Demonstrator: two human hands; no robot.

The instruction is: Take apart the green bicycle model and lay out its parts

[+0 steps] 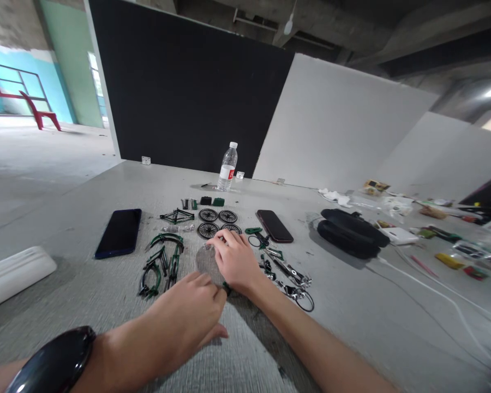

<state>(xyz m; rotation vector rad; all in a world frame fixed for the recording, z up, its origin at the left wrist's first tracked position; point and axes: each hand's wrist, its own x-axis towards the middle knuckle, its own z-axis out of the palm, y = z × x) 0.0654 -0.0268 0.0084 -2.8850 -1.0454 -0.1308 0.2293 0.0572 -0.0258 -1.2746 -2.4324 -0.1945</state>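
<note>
Small green and black model bicycle parts lie spread on the grey table (352, 305). My right hand (234, 259) rests palm down among them, its fingertips pinched at small shiny pieces beside the spoked wheels (217, 221). My left hand (188, 316), with a black watch on its wrist, is curled closed just behind the right hand, and a small green part (226, 286) shows at its fingertips. A green frame (177, 216) and curved green pieces (160, 262) lie to the left. Metal linkages and a ring (290, 278) lie to the right.
A dark blue phone (119, 232) lies at the left and another phone (274, 225) at the right. A water bottle (228, 167) stands at the back. A black pouch (349, 232), a white cable and cluttered items fill the right side. A white object (12, 273) lies at the far left.
</note>
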